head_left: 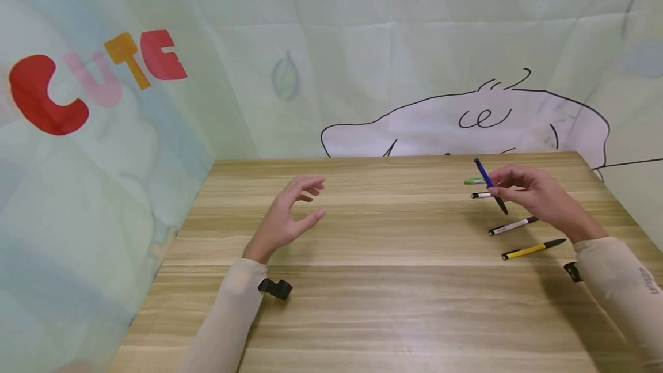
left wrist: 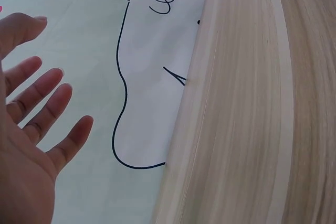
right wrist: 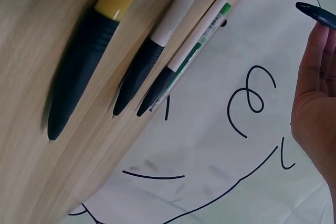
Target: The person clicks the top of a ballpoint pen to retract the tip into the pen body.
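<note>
Between thumb and fingers my right hand [head_left: 533, 191] pinches a blue pen [head_left: 484, 172], held tilted above the right part of the table. Its dark tip [right wrist: 312, 13] shows in the right wrist view. Below and around that hand lie a yellow pen [head_left: 528, 250], a white pen [head_left: 510, 227], another white pen [head_left: 480, 195] and a green pen [head_left: 472, 181], the last two partly hidden by the hand. My left hand [head_left: 285, 214] hovers over the left part of the table, fingers loosely bent and holding nothing; its spread fingers also show in the left wrist view.
The wooden table [head_left: 362, 304] reaches back to a printed cloth [head_left: 311, 45] with a line drawing on it. Another cloth side with red, pink and orange letters [head_left: 57, 96] rises on the left. A black wrist strap piece [head_left: 277, 289] sits at the left cuff.
</note>
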{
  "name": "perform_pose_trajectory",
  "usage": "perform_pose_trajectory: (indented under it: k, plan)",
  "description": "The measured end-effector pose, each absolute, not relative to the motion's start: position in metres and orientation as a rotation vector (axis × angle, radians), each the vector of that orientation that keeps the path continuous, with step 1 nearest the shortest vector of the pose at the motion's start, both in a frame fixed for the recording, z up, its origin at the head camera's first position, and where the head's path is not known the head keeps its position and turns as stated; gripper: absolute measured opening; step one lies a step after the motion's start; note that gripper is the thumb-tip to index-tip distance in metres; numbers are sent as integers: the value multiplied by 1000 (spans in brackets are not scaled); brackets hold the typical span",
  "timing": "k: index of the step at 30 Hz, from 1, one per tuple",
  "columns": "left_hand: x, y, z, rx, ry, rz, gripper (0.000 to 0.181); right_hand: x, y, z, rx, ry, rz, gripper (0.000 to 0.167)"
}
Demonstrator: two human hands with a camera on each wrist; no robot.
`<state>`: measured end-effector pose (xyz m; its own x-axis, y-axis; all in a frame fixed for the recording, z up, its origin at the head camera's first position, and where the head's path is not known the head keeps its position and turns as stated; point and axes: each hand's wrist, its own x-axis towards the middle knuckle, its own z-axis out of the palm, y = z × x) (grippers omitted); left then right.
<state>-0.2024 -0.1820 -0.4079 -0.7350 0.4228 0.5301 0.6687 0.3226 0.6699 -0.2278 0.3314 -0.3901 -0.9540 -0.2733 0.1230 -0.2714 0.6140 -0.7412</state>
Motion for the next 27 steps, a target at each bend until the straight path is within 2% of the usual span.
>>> perform_pose_trajectory:
  k: [10,18,27]
  plan:
    - [-182,-177,-382,-982,-2338,-1390,56,-230,342,-392,-562,2853,-1234,22]
    - [-182,-178,-381,-977,-2337,-1390,56,-234,351,-397,-639,2851,-1195,14]
    - [-181,-179,-380,-977,-2341,-1418,56,-236,360,-402,-697,2828,-1163,19]
